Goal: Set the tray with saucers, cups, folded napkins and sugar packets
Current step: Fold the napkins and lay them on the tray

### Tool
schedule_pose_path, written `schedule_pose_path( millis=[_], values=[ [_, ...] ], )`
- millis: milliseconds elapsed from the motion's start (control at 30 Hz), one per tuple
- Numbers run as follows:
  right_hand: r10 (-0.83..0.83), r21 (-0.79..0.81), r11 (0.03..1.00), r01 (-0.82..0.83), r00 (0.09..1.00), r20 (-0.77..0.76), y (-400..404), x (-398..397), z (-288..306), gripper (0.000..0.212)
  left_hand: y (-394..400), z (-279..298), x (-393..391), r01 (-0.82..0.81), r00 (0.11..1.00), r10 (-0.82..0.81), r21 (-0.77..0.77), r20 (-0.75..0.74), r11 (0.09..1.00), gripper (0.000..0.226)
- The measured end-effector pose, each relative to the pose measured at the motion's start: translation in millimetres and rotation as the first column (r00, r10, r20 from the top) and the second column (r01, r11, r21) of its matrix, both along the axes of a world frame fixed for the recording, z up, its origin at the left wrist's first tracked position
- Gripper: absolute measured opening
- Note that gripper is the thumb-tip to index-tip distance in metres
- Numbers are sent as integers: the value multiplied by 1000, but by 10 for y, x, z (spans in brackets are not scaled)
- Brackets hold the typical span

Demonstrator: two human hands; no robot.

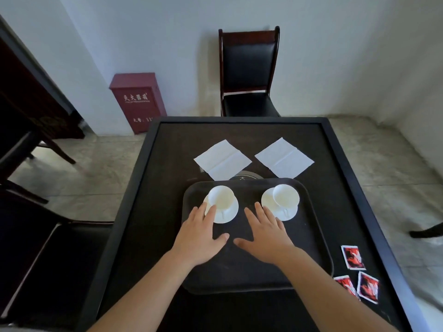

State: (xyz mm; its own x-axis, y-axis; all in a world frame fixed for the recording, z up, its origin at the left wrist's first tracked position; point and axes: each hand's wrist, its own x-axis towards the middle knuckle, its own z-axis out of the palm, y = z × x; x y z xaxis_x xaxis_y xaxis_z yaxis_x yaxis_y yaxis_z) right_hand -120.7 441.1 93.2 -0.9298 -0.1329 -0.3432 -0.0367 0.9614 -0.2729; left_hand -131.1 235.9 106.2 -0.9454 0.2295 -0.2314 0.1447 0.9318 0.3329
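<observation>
Two cups on saucers, the left cup (221, 197) and the right cup (285, 194), have been set side by side along the far half of the tray (318, 238), probably to leave the near half for napkins and packets. Both cups are tilted, mouths toward the camera. The left hand (200, 232) and right hand (265, 232) are spread flat, gripping nothing, fingertips at the saucer rims; the unfolded napkins (223, 159) lie beyond with corners pointing far, and the sugar packets (354, 257) near right.

Glossy white ceramic cups (221, 197) and saucers (225, 212), matt dark plastic tray (311, 236), creased paper napkins (223, 159).
</observation>
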Motion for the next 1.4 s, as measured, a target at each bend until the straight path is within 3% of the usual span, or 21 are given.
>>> schedule_pose_path(
  millis=[333, 600, 1000, 1400],
  values=[
    [91, 7, 996, -91, 995, -34, 223, 22, 88, 93, 309, 116, 210, -83, 995, 81, -29, -52, 996, 83],
    [120, 6, 993, -120, 991, -60, 348, -233, 109, 85, 471, 165, 11, -168, 984, 171, 58, -43, 984, 80],
    [134, -25, 990, -138, 984, -117, 143, -1391, 13, 79, 308, 23, -1319, -155, 988, 155, 14, -9, 988, 72],
    [174, 46, 984, -173, 984, -30, 99, -2821, -684, 69, 170, -917, -2628, -139, 988, 144, -77, 62, 987, 67]
  ],
)
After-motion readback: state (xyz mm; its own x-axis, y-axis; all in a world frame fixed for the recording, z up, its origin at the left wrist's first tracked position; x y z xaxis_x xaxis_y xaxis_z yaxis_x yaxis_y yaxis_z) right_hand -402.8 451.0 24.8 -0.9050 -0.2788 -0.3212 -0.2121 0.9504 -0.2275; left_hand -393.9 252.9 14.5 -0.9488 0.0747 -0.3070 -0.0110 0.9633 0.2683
